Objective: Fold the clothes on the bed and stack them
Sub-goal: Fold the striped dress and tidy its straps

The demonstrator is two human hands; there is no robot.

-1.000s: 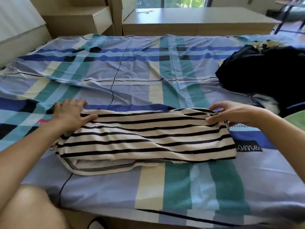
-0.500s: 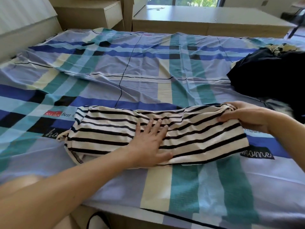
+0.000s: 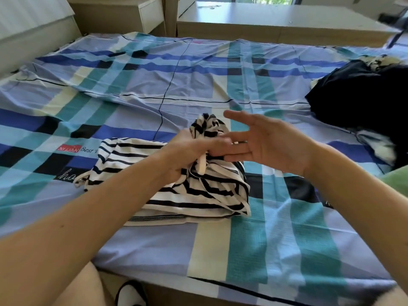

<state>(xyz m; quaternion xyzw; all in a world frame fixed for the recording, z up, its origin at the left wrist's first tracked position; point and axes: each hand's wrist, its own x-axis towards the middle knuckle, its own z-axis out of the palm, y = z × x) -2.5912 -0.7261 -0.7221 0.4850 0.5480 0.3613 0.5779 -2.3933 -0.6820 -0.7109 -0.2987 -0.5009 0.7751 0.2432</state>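
A black-and-white striped piece of clothing (image 3: 198,193) lies on the bed (image 3: 198,85), in the middle and close to the near edge. The bed has a checked sheet of blue, green and cream. Most of the striped cloth rests flat on the sheet, partly folded over on itself, with a thin string end hanging out on its left side.

The left hand (image 3: 187,151) is over the right part of the cloth. Its grip is closed tight round a bunch of the striped cloth, and a scrunched bit sticks up above the fingers.

The right hand (image 3: 265,144) is just beside the left one, up off the sheet. Its grip is loose and holds nothing. The fingers are straight and spread, and they point at the left hand. I cannot tell if the tips touch the cloth.

A dark heap of clothes (image 3: 364,96) sits at the right side of the bed, well apart from the striped one. A long pale wooden worktop (image 3: 287,21) stands past the far edge of the bed.
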